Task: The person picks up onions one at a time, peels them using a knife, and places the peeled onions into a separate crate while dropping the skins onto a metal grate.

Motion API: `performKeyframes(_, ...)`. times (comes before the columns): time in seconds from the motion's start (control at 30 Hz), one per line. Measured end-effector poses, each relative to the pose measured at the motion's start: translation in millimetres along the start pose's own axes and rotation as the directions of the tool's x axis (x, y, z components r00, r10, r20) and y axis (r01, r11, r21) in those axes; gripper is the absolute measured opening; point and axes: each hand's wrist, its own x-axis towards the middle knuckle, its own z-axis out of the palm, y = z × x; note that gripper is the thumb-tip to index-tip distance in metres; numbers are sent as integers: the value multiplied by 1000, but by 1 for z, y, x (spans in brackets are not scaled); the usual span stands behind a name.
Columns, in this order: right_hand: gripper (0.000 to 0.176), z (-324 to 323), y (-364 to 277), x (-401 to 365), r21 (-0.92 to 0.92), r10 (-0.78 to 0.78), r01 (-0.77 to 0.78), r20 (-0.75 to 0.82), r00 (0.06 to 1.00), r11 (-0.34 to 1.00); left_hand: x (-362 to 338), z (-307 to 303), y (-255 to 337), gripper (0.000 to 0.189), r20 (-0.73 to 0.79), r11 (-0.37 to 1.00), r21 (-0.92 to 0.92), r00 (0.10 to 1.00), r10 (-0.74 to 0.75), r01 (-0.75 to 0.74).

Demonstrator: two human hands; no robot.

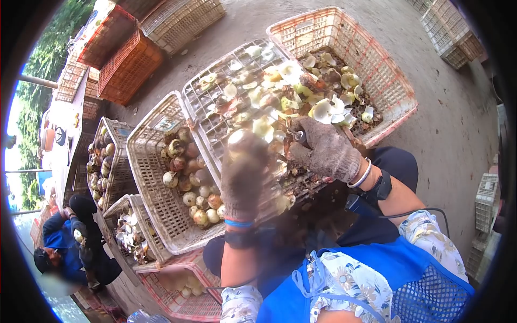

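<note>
My left hand point(245, 172), in a dirty knit glove, is blurred over the crate lid; its fingers are closed on a pale peeled onion point(237, 138). My right hand point(327, 151), gloved too, is curled around a small dark tool point(301, 139) whose kind I cannot make out. Beneath both hands, onion peels and cut layers point(264, 99) cover a wire-grid crate lid point(207, 81). More scraps fill the bottom of the red-and-white crate point(377, 70) beyond. Whole onions point(186, 161) lie in the white crate point(156, 194) left of my left hand.
A co-worker point(64, 237) sits at the lower left, holding an onion. Near that person are crates of onions point(102, 161) and peels point(126, 231). An orange crate point(129, 67) stands at the upper left, and stacked crates point(449, 32) at the upper right.
</note>
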Motion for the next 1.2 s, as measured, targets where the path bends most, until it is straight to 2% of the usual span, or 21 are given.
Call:
performKeyframes(0.03, 34, 0, -2, 0, -17, -26, 26, 0, 1000, 1000, -6, 2, 0, 38, 105, 999, 30, 994, 9, -12)
performKeyframes(0.07, 34, 1, -3, -1, -34, -52, 52, 0, 999, 998, -4, -8, 3, 38, 106, 999, 30, 994, 15, -19)
performKeyframes(0.13, 34, 3, 3, -2, 40, -54, 54, 13, 998, 998, 2, -24, 8, 47, 219, 909, 374, 970, 108, -185)
performKeyframes(0.2, 33, 1, 4, -3, 38, -101, 95, 175, 979, 995, 2, -17, 4, 44, 215, 904, 363, 964, 155, -226)
performKeyframes(0.23, 34, 5, 8, -6, 143, -190, 164, 195, 962, 976, -3, -4, 1, 41, 209, 897, 357, 958, 197, -262)
performKeyframes(0.3, 35, 12, 11, -9, 120, -199, 176, 222, 954, 977, -8, 6, 4, 39, 203, 888, 350, 949, 240, -300)
performKeyframes(0.33, 36, 14, 11, -10, 96, -203, 185, 247, 948, 978, -11, 5, 9, 45, 304, 820, 460, 928, 215, -341)
performKeyframes(0.37, 39, 14, 8, -12, 125, -151, 121, 272, 950, 985, -13, 6, 11, 51, 399, 736, 555, 900, 173, -388)
performKeyframes(0.47, 40, 15, 8, -10, -2, -165, 172, 290, 943, 985, -19, 20, 3, 55, 361, 676, 620, 910, 205, -398)
performKeyframes(0.63, 38, 20, 11, -11, 52, -136, 126, 325, 936, 991, -23, 24, 0, 61, 341, 660, 628, 908, 242, -412)
performKeyframes(0.73, 35, 23, 13, -13, 50, -151, 142, 290, 945, 989, -25, 23, 0, 61, 323, 625, 665, 912, 252, -408)
performKeyframes(0.83, 34, 28, 13, -15, -19, -120, 132, 305, 945, 991, -22, 10, 2, 59, 389, 644, 635, 897, 211, -427)
performKeyframes(0.9, 32, 34, 14, -19, -32, -124, 139, 284, 951, 990, -15, -8, -3, 53, 429, 876, 375, 895, 126, -303)
performKeyframes(0.93, 32, 37, 17, -21, -28, -114, 128, 290, 950, 991, -9, -22, -3, 53, 418, 878, 379, 900, 121, -293)
performKeyframes(0.97, 32, 41, 19, -21, -12, -108, 115, 269, 957, 993, 1, -39, -1, 51, 310, 976, -137, 943, -123, 172)
performKeyframes(1.0, 32, 44, 20, -19, 2, -106, 109, 247, 963, 994, 5, -40, 0, 48, 348, 597, -622, 862, -370, 507)
performKeyframes(1.07, 31, 45, 19, -26, 32, -84, 78, 241, 967, 996, 2, -44, -1, 40, 332, 619, -614, 872, -360, 490)
performKeyframes(1.1, 32, 47, 23, -29, 17, -54, 51, 269, 962, 999, 0, -42, 1, 36, 202, 996, 13, 975, -90, 89)
performKeyframes(1.13, 33, 49, 25, -31, -1, -25, 26, 305, 952, 1000, -2, -40, 2, 33, 289, 680, 640, 932, 219, -359)
performKeyframes(1.17, 32, 49, 25, -32, 56, -2, -16, 297, 955, 998, -5, -37, 4, 31, 273, 948, 295, 961, 37, -120)
performKeyframes(1.2, 32, 52, 28, -32, 56, -3, -15, 298, 954, 998, -11, -25, 3, 31, 272, 948, 294, 961, 38, -121)
